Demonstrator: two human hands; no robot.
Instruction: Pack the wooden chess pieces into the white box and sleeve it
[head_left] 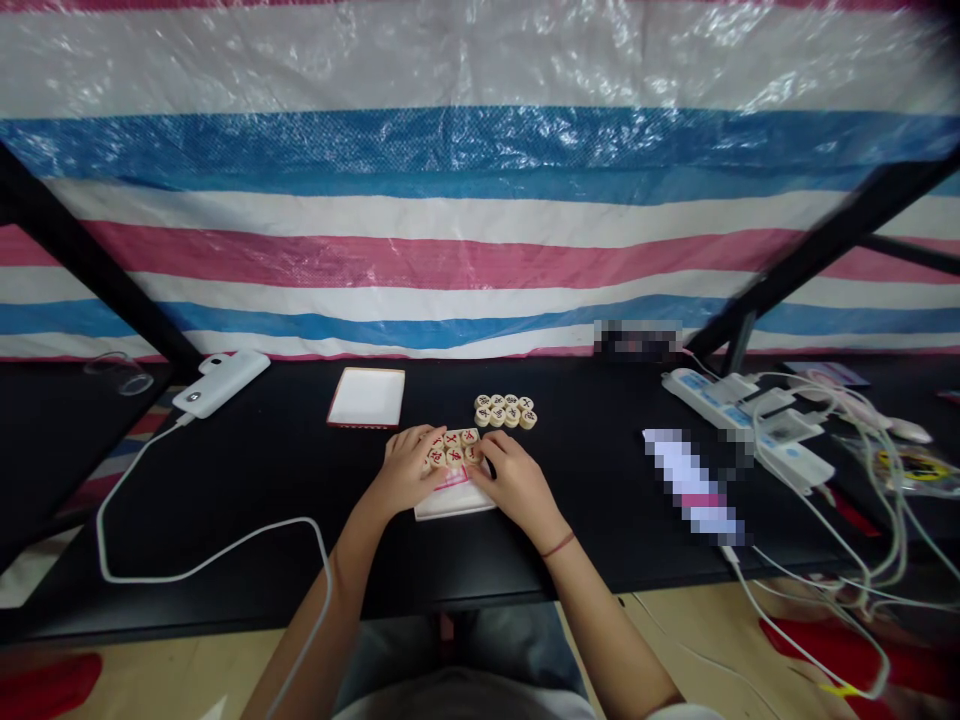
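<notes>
Red-marked Chinese chess pieces (453, 456) stand grouped in two rows at the far end of a white box (442, 508), where a pink paper shows. My left hand (409, 465) is curved round the left end of the group, its fingers against the pieces. From the right, my right hand (519, 482) closes on the other end, with thumb and fingers at the pieces. Several fingertips are partly hidden. Just beyond the right hand, dark-marked Chinese chess pieces (506, 411) lie in two rows on the black table (247, 480).
A white box lid (367, 397) with a reddish edge lies at the back left. Farther left is a white power bank (223, 384) with a cable. To the right are a blurred-out phone (694, 488), a power strip (750, 425) and tangled white cables. A striped sheet (465, 260) hangs behind.
</notes>
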